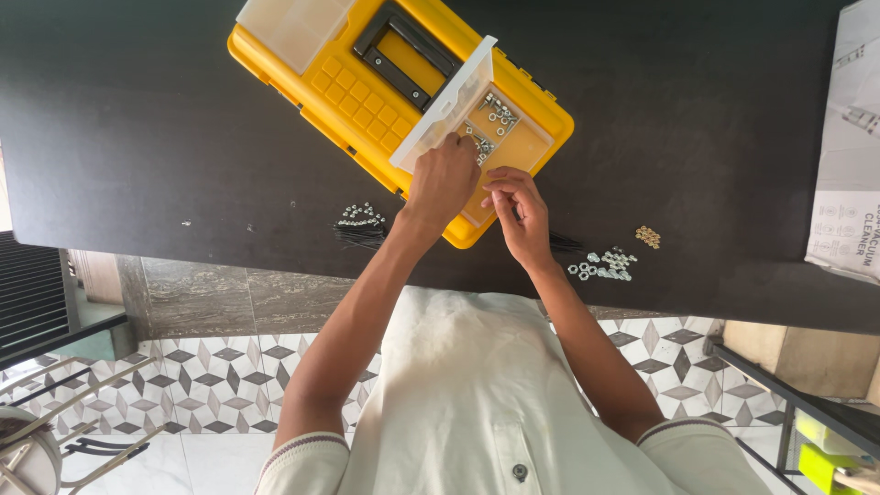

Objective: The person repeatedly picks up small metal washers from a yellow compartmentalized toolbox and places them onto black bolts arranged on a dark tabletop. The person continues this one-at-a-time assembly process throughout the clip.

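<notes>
A yellow plastic toolbox (367,87) lies slantwise at the upper centre of the frame on a dark matte worktop (137,137). Its clear lid flap (446,101) stands raised over a shallow compartment (509,142) scattered with small metal nuts. The left hand (442,181) reaches into that compartment at the flap's lower edge, fingers curled narrow; what they pinch cannot be told. The right hand (518,215) hovers just beside it over the box's lower corner, fingertips pinched together. On the worktop lie silver nuts (603,264) at centre right, brass-coloured nuts (648,236) beyond them, and black cable ties (359,234) left of the hands.
</notes>
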